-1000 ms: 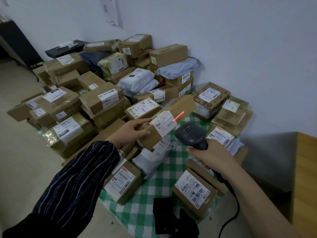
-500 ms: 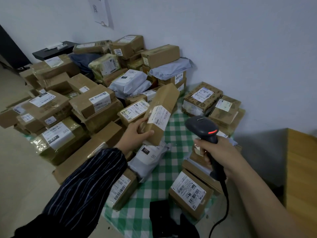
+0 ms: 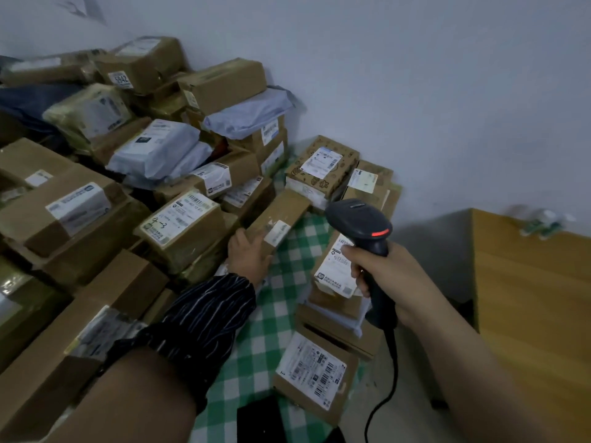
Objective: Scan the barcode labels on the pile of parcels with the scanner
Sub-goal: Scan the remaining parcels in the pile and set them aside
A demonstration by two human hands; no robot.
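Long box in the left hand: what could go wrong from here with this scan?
1. The left hand holds the long box by its near end only; it could tip or slip onto the checked cloth.
2. Its label shows at a steep angle to the scanner, so a misread seems possible, or a read of the labelled parcel just beneath.
3. The cable below the right hand hangs beside the low box and may snag.

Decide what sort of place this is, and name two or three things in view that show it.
Most likely a parcel depot or pickup room: a pile of labelled parcels against the wall, a long parcel held in the left hand, and a corded barcode scanner gripped in the right hand.
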